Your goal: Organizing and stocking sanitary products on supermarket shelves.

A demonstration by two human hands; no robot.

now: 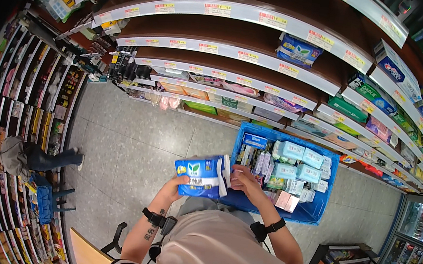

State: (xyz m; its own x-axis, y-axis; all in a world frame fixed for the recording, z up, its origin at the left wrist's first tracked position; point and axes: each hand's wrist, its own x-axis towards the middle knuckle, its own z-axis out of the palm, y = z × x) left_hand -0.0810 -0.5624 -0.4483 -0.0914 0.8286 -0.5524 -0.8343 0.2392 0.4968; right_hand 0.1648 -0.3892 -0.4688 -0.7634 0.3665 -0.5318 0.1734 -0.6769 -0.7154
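While left fingers (182, 180) grip a blue packet (199, 170), right fingers (241, 172) beside, hold unclear, loaded crate (318, 209) near, shelves (203, 30) beyond.

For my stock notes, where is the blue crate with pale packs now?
In the head view, the blue plastic crate is right of centre, beside the person's right hand and in front of the shelves.

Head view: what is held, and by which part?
A blue rectangular plastic package, by its left edge in the left hand; whether the right hand holds anything is unclear.
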